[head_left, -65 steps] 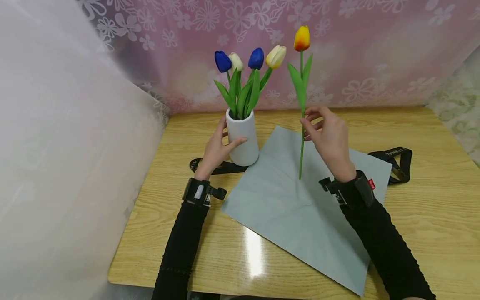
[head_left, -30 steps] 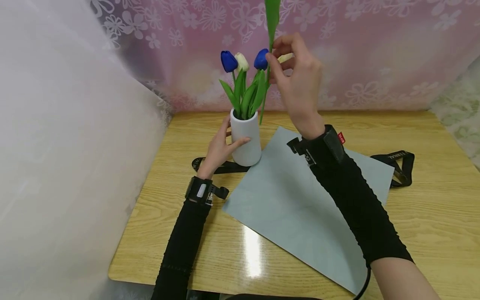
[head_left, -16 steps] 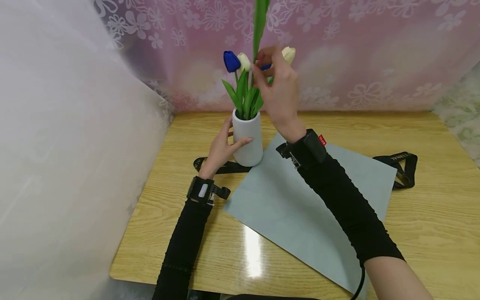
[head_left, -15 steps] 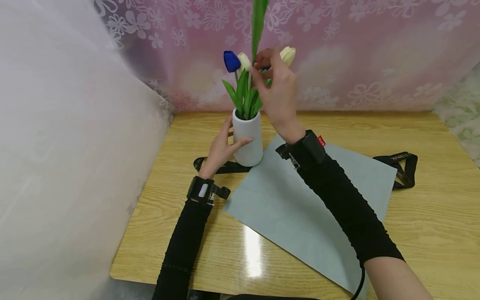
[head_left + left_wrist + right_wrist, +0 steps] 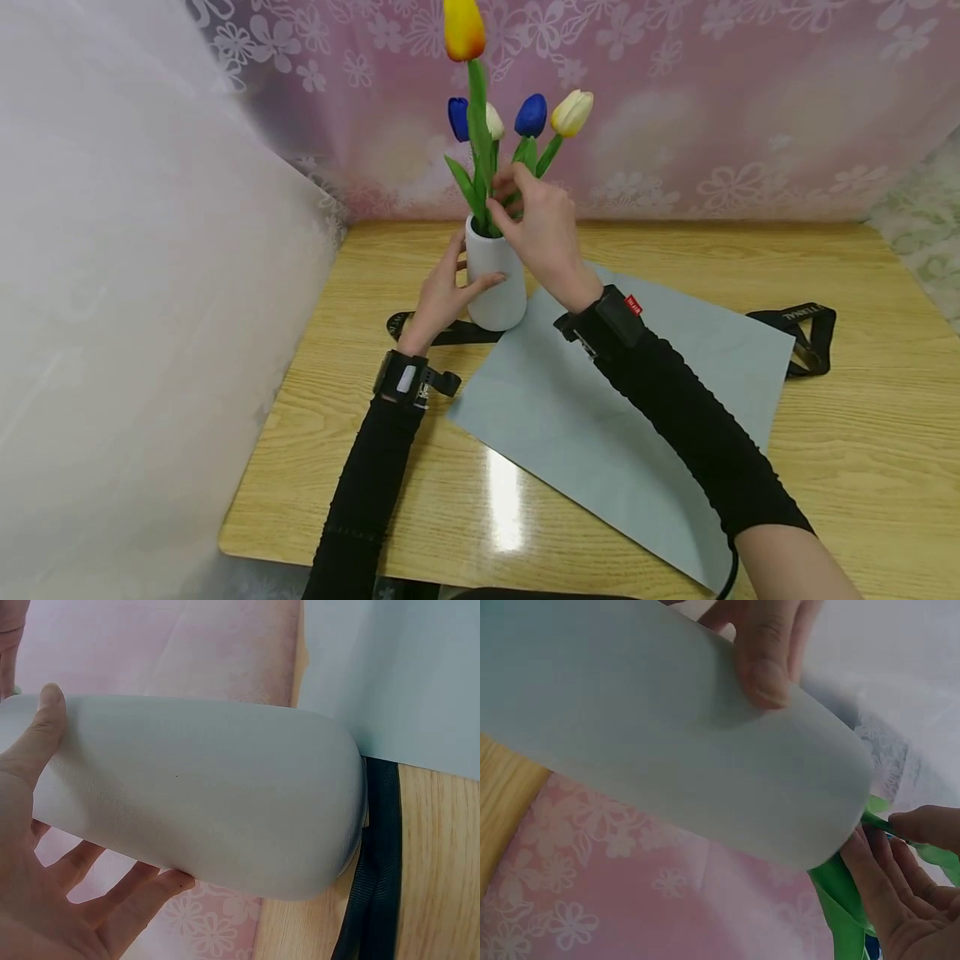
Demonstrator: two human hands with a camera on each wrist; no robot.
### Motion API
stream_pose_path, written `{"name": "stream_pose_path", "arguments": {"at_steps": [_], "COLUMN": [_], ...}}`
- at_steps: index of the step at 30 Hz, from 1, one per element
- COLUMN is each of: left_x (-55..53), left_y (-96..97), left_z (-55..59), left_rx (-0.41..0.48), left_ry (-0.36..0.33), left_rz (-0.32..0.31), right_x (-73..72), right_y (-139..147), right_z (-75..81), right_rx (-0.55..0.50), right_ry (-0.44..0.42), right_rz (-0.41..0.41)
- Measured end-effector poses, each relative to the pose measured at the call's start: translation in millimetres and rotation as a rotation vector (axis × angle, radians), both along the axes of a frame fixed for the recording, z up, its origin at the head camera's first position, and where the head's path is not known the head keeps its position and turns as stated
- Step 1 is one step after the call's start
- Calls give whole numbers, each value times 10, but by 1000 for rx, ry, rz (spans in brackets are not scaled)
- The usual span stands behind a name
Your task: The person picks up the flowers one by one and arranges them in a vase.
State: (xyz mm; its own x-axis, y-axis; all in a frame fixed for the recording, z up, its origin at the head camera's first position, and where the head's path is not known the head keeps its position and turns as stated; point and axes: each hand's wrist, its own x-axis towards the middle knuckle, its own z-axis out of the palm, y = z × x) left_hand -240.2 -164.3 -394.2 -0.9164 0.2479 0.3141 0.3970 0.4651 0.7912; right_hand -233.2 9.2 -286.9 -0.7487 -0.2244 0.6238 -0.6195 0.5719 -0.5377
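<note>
My left hand (image 5: 437, 298) holds a white vase (image 5: 498, 287) upright, thumb across its front and fingers around its left side. In the left wrist view the thumb lies near the rim of the vase (image 5: 210, 787). Blue tulips (image 5: 531, 115) and cream tulips (image 5: 572, 113) with green leaves stand in it. Just above the mouth, my right hand (image 5: 546, 227) pinches the stem of a yellow-orange tulip (image 5: 465, 33), which rises higher than the others. The right wrist view has that green stem (image 5: 877, 822) between thumb and fingers at the rim; its lower end is hidden.
A grey-blue sheet (image 5: 622, 400) lies slantwise on the wooden table (image 5: 870, 467), one edge by the vase. Black ribbon (image 5: 813, 337) pokes out at its right, and more ribbon (image 5: 465, 335) runs by the vase base. A pink floral curtain (image 5: 712, 125) hangs behind.
My right hand carried the yellow-orange tulip from over the sheet, up and left to the vase, then lowered it into the mouth. The left hand kept its hold on the vase.
</note>
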Motion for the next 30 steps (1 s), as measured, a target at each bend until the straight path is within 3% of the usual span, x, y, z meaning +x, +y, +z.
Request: {"name": "stream_pose_path", "arguments": {"at_steps": [5,19,24,30], "left_x": [-2,-4,-2,1], "left_y": [-3,-5,-1,-3], "left_z": [-1,-3,-2,-7], "left_rx": [-1,16,9,10], "left_ry": [-1,-34,-47,-45], "left_rz": [-5,2,10,8], "right_x": [24,40,58,73], "right_y": [5,-18,-5,26], "right_z": [-58,-32,-49,-148], "right_rx": [46,124,130,29], "right_ry": [-58,-94,-68,22], "right_rz": [-6,-26,-18,16]}}
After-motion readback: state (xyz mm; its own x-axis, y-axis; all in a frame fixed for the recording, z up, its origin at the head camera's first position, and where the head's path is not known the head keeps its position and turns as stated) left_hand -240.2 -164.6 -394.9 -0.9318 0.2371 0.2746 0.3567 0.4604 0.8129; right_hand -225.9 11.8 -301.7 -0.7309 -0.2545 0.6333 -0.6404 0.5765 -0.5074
